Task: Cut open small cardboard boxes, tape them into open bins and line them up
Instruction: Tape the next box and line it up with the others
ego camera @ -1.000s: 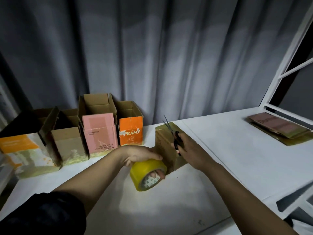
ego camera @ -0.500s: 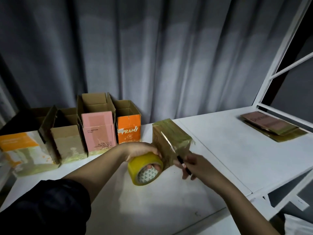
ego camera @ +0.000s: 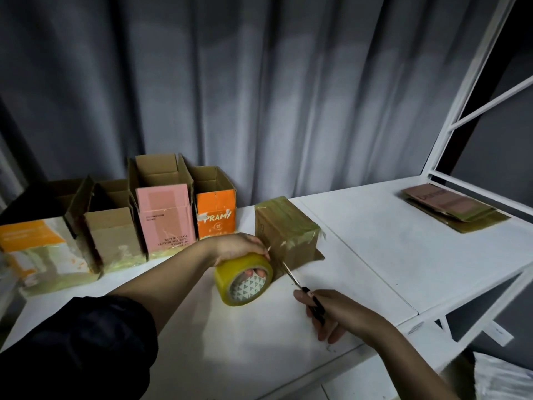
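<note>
A small brown cardboard box (ego camera: 285, 226), wrapped in clear tape, stands on the white table (ego camera: 375, 241) at centre. My left hand (ego camera: 239, 246) grips a yellow tape roll (ego camera: 243, 280) just left of the box, fingers through its core. A strip of tape runs from the roll to the box's front edge. My right hand (ego camera: 331, 313) holds black-handled scissors (ego camera: 300, 287), and their blades point up-left at that strip between roll and box.
Several open bins stand in a row at the back left: an orange PRAMY box (ego camera: 215, 215), a pink box (ego camera: 164, 217), a plain brown box (ego camera: 112, 235) and a large orange-and-white one (ego camera: 37, 249). Flattened cardboard (ego camera: 452, 209) lies far right beside a white frame (ego camera: 461, 111). Grey curtain behind.
My right hand has drawn back from the top of the box toward me and lowered, bringing the scissor blades to the tape strip. The left hand and roll stayed beside the box.
</note>
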